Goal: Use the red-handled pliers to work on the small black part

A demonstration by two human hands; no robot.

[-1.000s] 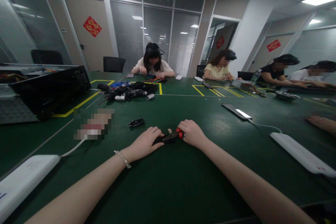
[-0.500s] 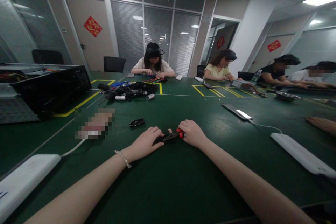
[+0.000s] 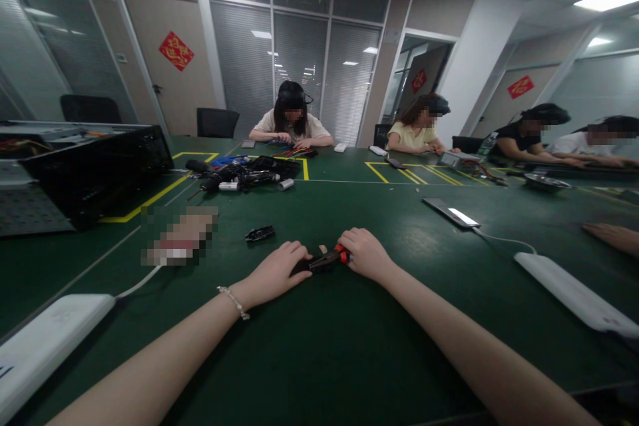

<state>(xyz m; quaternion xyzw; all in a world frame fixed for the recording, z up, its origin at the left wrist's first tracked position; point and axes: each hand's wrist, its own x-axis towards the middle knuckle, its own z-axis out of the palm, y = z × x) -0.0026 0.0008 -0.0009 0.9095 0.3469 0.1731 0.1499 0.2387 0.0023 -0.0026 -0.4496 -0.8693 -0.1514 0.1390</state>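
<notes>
Examining the work area, we find the pliers at mid-table, directly before the wearer, their nose pointing toward the left hand. The right hand is curled around the red handles. The left thumb and fingers pinch a dark piece against the table; its shape is largely hidden by the fingers. We judge that the left grip serves to steady the piece, while the right is set back on the handles for leverage and to leave the nose free. Whether the nose actually bites on the piece, or merely lies over it, we cannot tell.

A small pale scrap lies just beyond the pliers, near enough to be brushed by them. A separate black part lies beyond the left hand, apart from it and, in our judgement, out of its way.

Further off we note a heap of tools and, at left, a computer case. White power banks flank the forearms, left and right; the right one is cabled to a phone. Another person's hand rests at the right edge. We see nothing standing between the two working hands except the pliers and the dark piece.
</notes>
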